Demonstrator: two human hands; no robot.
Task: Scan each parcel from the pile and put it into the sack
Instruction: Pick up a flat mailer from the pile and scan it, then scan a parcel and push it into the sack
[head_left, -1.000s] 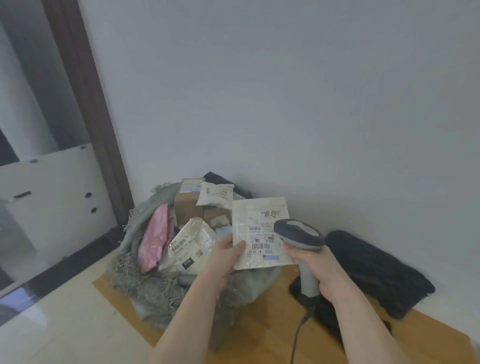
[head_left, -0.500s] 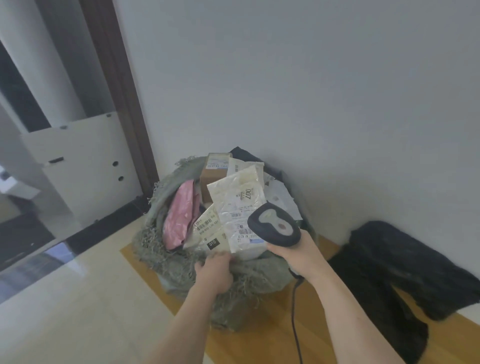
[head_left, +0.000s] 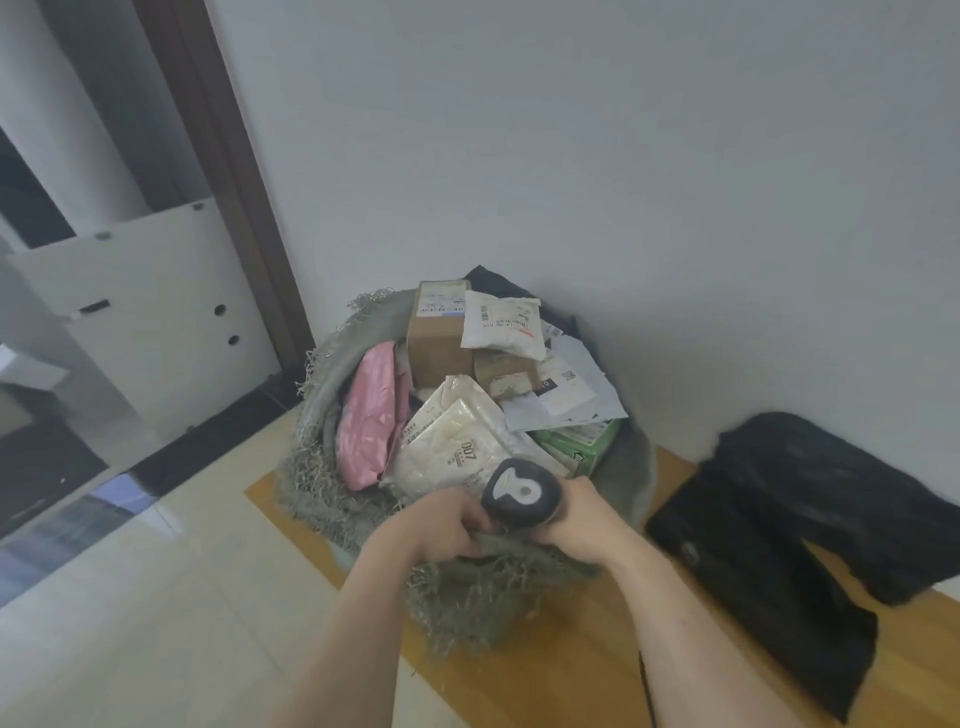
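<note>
A grey woven sack (head_left: 332, 364) with a frayed rim stands open against the wall, full of parcels. On top near me lies a cream soft parcel marked 007 (head_left: 457, 452), beside a pink bag (head_left: 371, 415), a brown carton (head_left: 436, 338) and a white pouch (head_left: 501, 325). My left hand (head_left: 436, 530) grips the sack's near rim. Next to it, my right hand (head_left: 576, 525) holds a grey barcode scanner (head_left: 521, 491) just over the rim. The scanner's cable runs down along my right forearm.
Black plastic bags (head_left: 810, 519) lie on the wooden board (head_left: 582, 654) to the right of the sack. A white wall stands behind, a dark door frame (head_left: 228, 171) and a white panel (head_left: 140, 301) to the left. Pale floor tiles (head_left: 156, 597) spread at lower left.
The cream 007 parcel went from my left hand into the sack and lies there. My left hand dropped to the sack's rim and grips it. My right hand with the scanner lowered to the rim.
</note>
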